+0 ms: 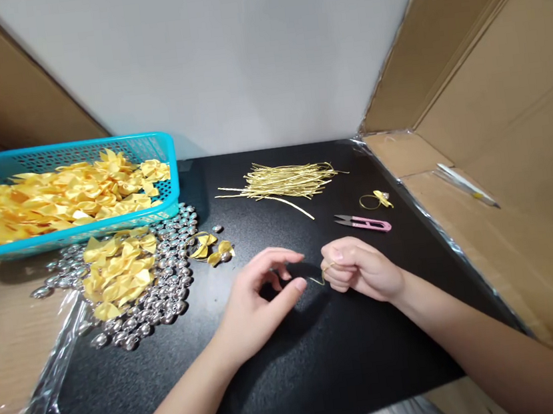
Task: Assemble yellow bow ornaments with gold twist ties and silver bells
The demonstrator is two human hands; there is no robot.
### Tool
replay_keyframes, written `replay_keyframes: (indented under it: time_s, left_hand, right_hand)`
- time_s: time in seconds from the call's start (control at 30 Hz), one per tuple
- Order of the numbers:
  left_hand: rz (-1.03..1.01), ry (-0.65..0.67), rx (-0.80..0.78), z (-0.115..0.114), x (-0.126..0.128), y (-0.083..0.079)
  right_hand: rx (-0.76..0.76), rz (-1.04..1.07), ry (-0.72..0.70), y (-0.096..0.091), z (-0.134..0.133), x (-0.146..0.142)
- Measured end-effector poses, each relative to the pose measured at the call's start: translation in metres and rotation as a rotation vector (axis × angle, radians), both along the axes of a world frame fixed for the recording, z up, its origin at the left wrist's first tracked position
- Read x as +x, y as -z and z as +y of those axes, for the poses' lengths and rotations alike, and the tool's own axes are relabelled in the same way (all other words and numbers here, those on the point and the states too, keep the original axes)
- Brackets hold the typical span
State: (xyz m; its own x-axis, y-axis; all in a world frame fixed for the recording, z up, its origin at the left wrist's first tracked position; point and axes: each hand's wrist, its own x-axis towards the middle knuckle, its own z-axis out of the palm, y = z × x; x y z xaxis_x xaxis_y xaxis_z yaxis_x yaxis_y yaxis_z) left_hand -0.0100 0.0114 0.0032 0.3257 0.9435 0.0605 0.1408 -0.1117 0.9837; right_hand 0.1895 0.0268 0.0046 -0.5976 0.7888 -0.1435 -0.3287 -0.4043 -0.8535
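Observation:
My right hand (359, 267) is closed around a thin gold cord (318, 281), whose bent end sticks out to the left of the fist. The rest of the cord is mostly hidden by the fingers. Just left of that end, my left hand (266, 289) is open, thumb and fingers apart, with nothing visible between them. Beyond both hands lies a bundle of gold cords (288, 182). Pink-handled thread snips (366, 223) rest past my right hand. Near them is a cord loop bearing a yellow ribbon flower (381, 198).
A blue basket (175, 199) full of yellow ribbon flowers stands at the back left. In front are loose yellow flowers (120, 266) among silver beads (171, 294). Two flowers (214, 248) lie apart on the black table (299, 392). A white pen-like tool (468, 185) lies on cardboard at right.

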Motion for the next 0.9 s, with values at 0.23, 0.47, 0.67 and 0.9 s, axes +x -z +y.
replay_keyframes:
  time_s: [0.23,0.47,0.67,0.9]
  left_hand:
    - [-0.112,0.125,-0.328,-0.008,0.014,0.004]
    - [-0.086,0.029,-0.322,-0.007,0.01,0.004]
    - [0.044,-0.045,-0.174,-0.001,0.002,0.001]
    - [0.137,-0.116,-0.1,0.007,-0.003,-0.003]
  right_hand:
    - [0.006,-0.094,-0.021,0.004,-0.001,-0.003]
    - [0.022,-0.162,-0.068,0.006,-0.001,-0.003]
    - [-0.088,-0.148,-0.133,0.003,0.002,0.0]
    - [-0.3,-0.002,-0.261,-0.001,0.006,0.01]
